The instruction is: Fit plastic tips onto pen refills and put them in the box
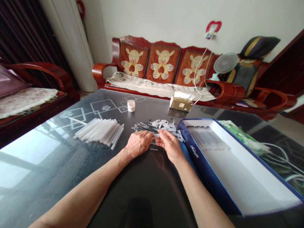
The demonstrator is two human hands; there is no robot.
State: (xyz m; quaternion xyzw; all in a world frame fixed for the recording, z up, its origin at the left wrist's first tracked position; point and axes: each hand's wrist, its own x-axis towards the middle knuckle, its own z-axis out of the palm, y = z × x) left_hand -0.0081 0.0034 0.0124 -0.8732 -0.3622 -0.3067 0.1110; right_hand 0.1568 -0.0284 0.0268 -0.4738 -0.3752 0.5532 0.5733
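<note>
We are looking at a glossy black counter (147,190) carrying a white pattern of outlined squares and small flowers, with milky translucent tubes (99,130) and white and silver-grey small pieces (166,126) lying on it. We are also seeing a box (206,172) showing dark blue outside and plain white inside. Behind it, orange-brown cushions (162,63) are bearing cream animal figures with red hearts on a red-brown wooden sofa (102,71).
</note>
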